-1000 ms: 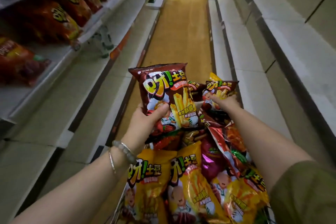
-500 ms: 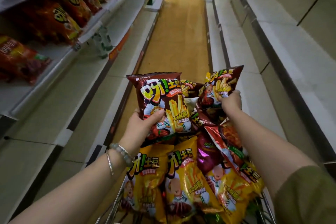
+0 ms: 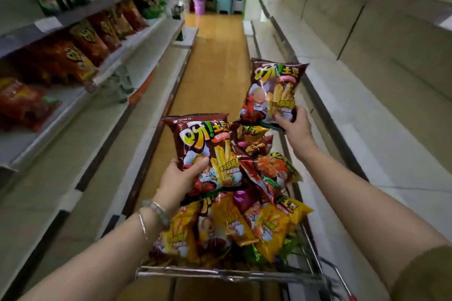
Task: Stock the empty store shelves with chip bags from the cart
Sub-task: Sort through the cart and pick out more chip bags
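Since half a second ago, the right hand (image 3: pixel 293 127) has lifted its brown chip bag (image 3: pixel 274 90) clear of the heap, up toward 1 o'clock, while the left hand (image 3: pixel 179 178) has kept the other brown bag (image 3: pixel 210 151) roughly where it was, above the cart (image 3: pixel 220 272).

Each hand grips one bag by its lower edge, thumb across the front and fingers hidden behind, so two bags are in hand. Both stand upright with the long axis running 6 to 12 o'clock; the right one leans slightly toward 1 o'clock.

The bare right-side shelves (image 3: pixel 367 117) run along the aisle at 2 to 3 o'clock from the right hand. That hand is the nearer one, and its bag is already just beside the shelf edge, so a short carry to the right looks like the next move. The left hand's bag sits at the centre. The left-side shelves (image 3: pixel 137 39) lie at 9 to 10 o'clock from it, their upper tiers already lined with bags.

The cart holds at least four yellow bags (image 3: pixel 230 222) at its near end, one orange-red bag (image 3: pixel 274 168) and a purple one (image 3: pixel 244 195). Those buried deeper cannot be counted. Two bracelets (image 3: pixel 156 210) circle the left wrist.
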A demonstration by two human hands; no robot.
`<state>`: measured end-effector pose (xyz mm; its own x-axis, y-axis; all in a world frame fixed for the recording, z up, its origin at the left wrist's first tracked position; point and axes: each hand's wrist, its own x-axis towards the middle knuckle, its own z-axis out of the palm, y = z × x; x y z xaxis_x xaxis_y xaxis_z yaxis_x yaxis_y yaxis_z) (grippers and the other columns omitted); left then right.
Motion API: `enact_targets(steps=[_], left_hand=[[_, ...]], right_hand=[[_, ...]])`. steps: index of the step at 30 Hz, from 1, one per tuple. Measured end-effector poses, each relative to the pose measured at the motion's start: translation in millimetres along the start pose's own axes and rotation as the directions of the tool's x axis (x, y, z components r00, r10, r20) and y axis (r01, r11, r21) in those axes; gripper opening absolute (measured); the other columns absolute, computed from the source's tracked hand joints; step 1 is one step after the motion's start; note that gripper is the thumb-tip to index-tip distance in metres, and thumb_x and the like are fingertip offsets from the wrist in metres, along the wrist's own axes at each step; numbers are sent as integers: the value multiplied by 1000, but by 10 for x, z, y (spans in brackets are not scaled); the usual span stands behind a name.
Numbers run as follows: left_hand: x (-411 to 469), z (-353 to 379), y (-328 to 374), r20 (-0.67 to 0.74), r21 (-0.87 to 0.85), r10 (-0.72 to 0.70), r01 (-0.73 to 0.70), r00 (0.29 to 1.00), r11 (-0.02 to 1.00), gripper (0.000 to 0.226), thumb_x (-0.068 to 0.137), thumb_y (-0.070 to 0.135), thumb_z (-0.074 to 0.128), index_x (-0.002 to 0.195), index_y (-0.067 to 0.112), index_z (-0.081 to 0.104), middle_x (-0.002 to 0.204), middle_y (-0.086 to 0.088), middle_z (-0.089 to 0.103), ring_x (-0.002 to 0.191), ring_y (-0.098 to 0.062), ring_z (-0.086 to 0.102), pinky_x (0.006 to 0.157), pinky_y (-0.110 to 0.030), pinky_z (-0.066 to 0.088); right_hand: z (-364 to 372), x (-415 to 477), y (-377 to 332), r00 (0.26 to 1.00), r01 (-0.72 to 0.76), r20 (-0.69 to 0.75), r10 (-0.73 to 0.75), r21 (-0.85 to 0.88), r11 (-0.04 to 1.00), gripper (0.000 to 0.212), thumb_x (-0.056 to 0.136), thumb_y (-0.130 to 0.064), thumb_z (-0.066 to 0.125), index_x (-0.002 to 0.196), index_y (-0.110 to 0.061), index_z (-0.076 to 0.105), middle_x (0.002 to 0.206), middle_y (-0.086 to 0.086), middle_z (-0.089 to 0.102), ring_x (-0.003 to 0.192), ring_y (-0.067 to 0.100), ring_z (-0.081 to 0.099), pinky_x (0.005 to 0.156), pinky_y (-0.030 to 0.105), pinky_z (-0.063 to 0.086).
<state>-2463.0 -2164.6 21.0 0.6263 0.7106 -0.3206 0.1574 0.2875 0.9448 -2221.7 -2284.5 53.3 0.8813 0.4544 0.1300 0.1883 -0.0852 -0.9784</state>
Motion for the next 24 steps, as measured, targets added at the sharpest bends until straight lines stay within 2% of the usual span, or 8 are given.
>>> enact_targets(steps=[2,5,9,11,13,17,20,24], left_hand=[[-116,20,-57,5,-16,-12,12,1000,1000,50,76,28,76,118,14,53,101,-6,71,79,-19,72,58,-25,57],[-274,6,-172,-17,-59,-33,32,999,998,48,78,21,74,121,10,55,104,-11,71,82,-24,71,56,-26,57],[-376,-121,-352,-23,-26,-73,72,997,997,49,74,26,77,117,10,57,108,-13,70,89,-27,70,71,-34,59],[-436,-184,-444,-33,10,-113,113,993,994,49,75,26,76,117,11,55,107,-12,70,90,-27,70,71,-33,58],[-500,-233,-553,-24,44,-141,142,990,989,48,74,26,76,116,11,57,103,-10,71,86,-25,71,69,-33,58],[-588,-259,-739,-25,103,-172,174,985,979,50,78,26,74,120,11,52,99,-3,69,78,-15,69,52,-19,53],[-564,-238,-779,-31,115,-174,176,984,978,52,79,26,73,123,10,51,105,-4,67,84,-15,67,58,-21,51],[-536,-195,-773,-30,142,-176,179,984,974,34,80,28,72,106,21,52,93,5,65,81,-10,63,62,-22,48]], right_hand=[[-60,-165,-40,997,-14,79,14,-6,1000,32,88,-10,62,115,-8,45,98,0,58,96,18,57,85,35,49],[-129,-406,56,987,-50,152,59,-67,997,28,87,-12,64,107,-15,45,98,0,60,99,23,58,89,40,49],[-147,-703,282,939,-200,271,212,-71,977,31,86,-19,66,112,-13,49,116,10,61,107,28,59,94,47,49],[-143,-833,397,903,-227,341,262,-140,964,33,87,-20,65,116,-14,51,121,6,59,110,24,57,98,45,45],[-144,-924,513,872,-229,384,303,-228,946,44,86,-23,66,125,-10,50,125,4,57,113,22,55,100,42,43],[-158,-1022,635,815,-243,453,360,-297,923,49,79,-30,70,122,-14,54,118,5,62,108,24,59,98,48,45],[-162,-1048,592,808,-271,463,364,-257,928,40,84,-24,67,121,-16,52,116,3,62,107,23,59,98,46,46],[-188,-1036,557,808,-269,477,345,-222,937,35,86,-20,64,119,-16,51,117,4,61,107,23,59,96,43,47]])
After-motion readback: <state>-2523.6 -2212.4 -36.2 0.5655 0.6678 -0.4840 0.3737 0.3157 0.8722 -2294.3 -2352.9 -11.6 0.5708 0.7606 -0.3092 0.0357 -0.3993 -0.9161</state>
